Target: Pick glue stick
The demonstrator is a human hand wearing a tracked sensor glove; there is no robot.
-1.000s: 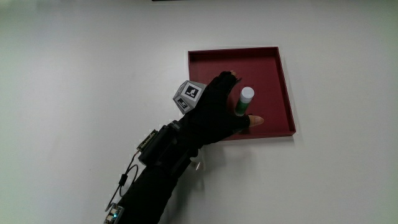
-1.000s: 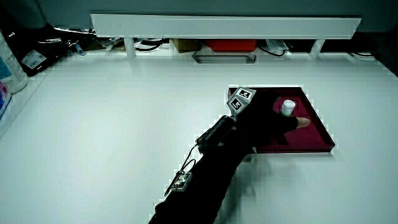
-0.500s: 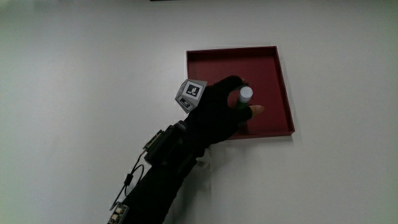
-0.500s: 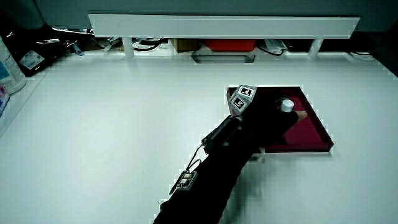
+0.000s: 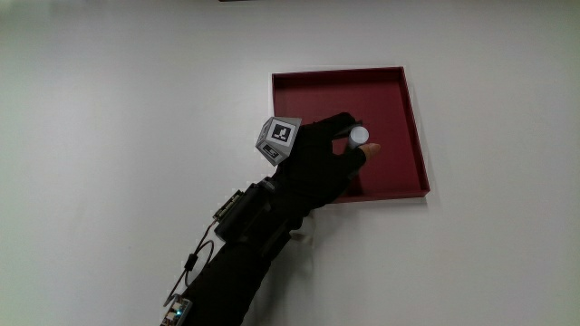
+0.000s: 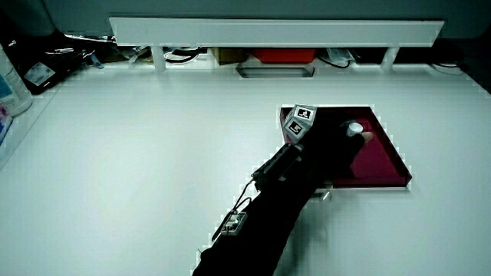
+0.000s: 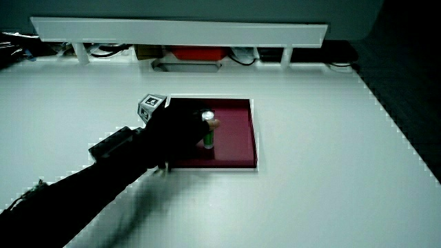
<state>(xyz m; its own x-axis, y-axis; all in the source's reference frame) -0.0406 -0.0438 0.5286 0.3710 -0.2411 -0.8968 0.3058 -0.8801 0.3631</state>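
The glue stick has a white cap and a green body and stands upright in the dark red tray; its cap shows in one side view and its green body in a side view. The black-gloved hand is over the tray, shut on the glue stick, with a bare fingertip beside the cap. The patterned cube sits on the hand's back, and the forearm reaches toward the person. The hand and the hand appear in both side views.
A white partition runs along the table's edge farthest from the person, with cables and a red object under it. Bottles stand at the table's edge in a side view. The tray holds nothing else.
The glue stick has been tipped from leaning to upright in the hand's grasp, so mostly its white cap shows from above. The hand moved slightly farther from the person.
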